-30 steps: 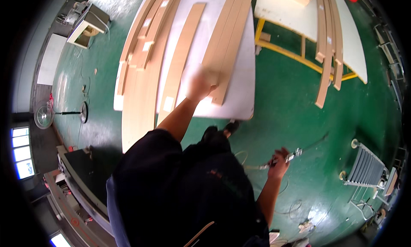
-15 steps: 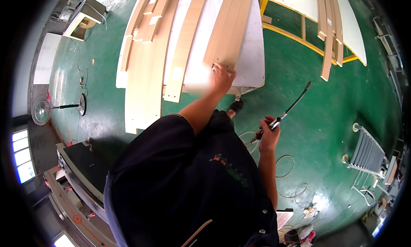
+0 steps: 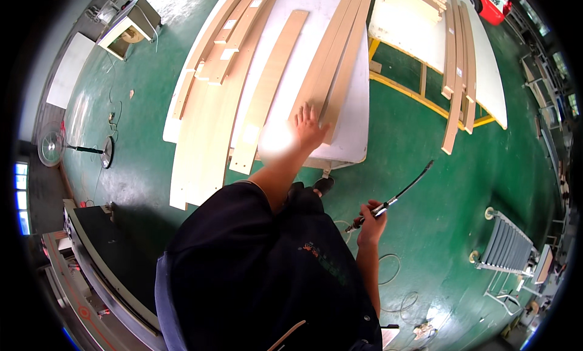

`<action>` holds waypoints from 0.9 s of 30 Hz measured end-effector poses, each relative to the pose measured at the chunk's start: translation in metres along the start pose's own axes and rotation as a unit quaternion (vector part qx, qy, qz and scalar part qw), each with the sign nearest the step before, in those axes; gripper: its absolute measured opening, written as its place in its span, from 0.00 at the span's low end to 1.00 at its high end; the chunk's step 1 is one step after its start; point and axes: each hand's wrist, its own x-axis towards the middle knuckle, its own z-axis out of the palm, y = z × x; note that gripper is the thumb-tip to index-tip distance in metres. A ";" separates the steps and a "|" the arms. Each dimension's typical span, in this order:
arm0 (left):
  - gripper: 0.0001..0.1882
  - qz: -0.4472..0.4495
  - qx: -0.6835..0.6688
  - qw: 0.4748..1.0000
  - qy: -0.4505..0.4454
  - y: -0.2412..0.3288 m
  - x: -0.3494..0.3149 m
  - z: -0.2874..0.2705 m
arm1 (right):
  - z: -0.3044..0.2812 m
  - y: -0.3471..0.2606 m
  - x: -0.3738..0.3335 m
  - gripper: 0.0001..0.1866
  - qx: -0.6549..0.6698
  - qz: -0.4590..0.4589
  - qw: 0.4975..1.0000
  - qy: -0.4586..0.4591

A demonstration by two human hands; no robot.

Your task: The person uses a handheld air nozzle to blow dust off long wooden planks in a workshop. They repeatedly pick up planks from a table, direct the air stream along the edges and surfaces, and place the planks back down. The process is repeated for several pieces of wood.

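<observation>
My left hand (image 3: 311, 131) lies with fingers spread over the near ends of several long, pale wooden strips (image 3: 325, 62) on a white-topped table. The rightmost strip (image 3: 346, 77) sits apart from its neighbours by a narrow dark gap. In my right hand (image 3: 371, 224), held off the table's right corner, is an air blow gun (image 3: 381, 209) with a long, thin, curved nozzle pointing away to the right. A thin hose hangs from it. Left of my left hand, a single wooden board (image 3: 270, 86) with holes and a white label overhangs the near edge.
A wide board (image 3: 203, 150) with shorter pieces stacked on it projects past the white table (image 3: 358, 123) at left. Another table with a yellow frame (image 3: 407, 89) carries strips at right. A fan (image 3: 54, 144), a roller stand (image 3: 504, 244) and a coiled hose (image 3: 388, 269) occupy the green floor.
My left hand has gone from gripping the strips' near end to lying spread on them. The rightmost strip now stands apart. My right hand still holds the air blow gun; the view has shifted.
</observation>
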 end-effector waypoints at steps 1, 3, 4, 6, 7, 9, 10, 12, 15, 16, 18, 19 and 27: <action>0.42 0.031 0.011 0.999 -0.009 -0.006 0.006 -0.003 | 0.002 0.000 0.002 0.15 -0.006 0.003 1.000 -0.006; 0.43 0.043 0.056 0.996 -0.049 -0.010 0.001 -0.003 | 0.008 -0.003 0.010 0.15 -0.014 0.006 1.000 -0.025; 0.43 0.053 0.067 0.996 -0.035 -0.014 -0.005 0.001 | 0.011 -0.004 0.013 0.15 -0.024 0.009 0.999 -0.033; 0.40 0.074 0.080 0.994 0.010 -0.019 -0.017 0.014 | 0.020 -0.007 0.021 0.15 -0.034 0.015 0.998 -0.044; 0.39 0.078 0.077 0.994 -0.004 -0.015 -0.023 0.013 | 0.022 -0.005 0.026 0.15 -0.035 0.018 0.998 -0.046; 0.37 0.079 0.074 0.994 -0.031 -0.007 -0.035 0.003 | 0.028 -0.007 0.036 0.15 -0.047 0.028 0.997 -0.057; 0.34 0.098 0.098 0.990 0.023 -0.008 -0.042 0.006 | 0.034 -0.009 0.041 0.15 -0.058 0.032 0.996 -0.064; 0.33 0.079 0.091 0.993 -0.013 -0.002 -0.052 -0.002 | 0.045 -0.012 0.055 0.15 -0.083 0.031 0.994 -0.071; 0.32 0.071 0.069 0.994 -0.038 0.003 -0.069 -0.016 | 0.063 -0.012 0.076 0.15 -0.130 0.017 0.988 -0.078; 0.31 0.064 0.060 0.995 -0.048 0.004 -0.074 -0.019 | 0.071 -0.012 0.084 0.15 -0.145 0.009 0.986 -0.086; 0.32 0.057 0.048 0.997 -0.036 0.002 -0.088 -0.015 | 0.086 -0.015 0.096 0.17 -0.188 0.011 0.976 -0.107; 0.33 0.045 0.033 0.997 -0.046 0.003 -0.094 -0.017 | 0.093 -0.014 0.102 0.18 -0.195 0.010 0.975 -0.108; 0.40 -0.098 -0.061 0.982 -0.153 0.016 -0.107 -0.027 | 0.111 0.024 0.134 0.27 -0.282 0.009 0.954 -0.099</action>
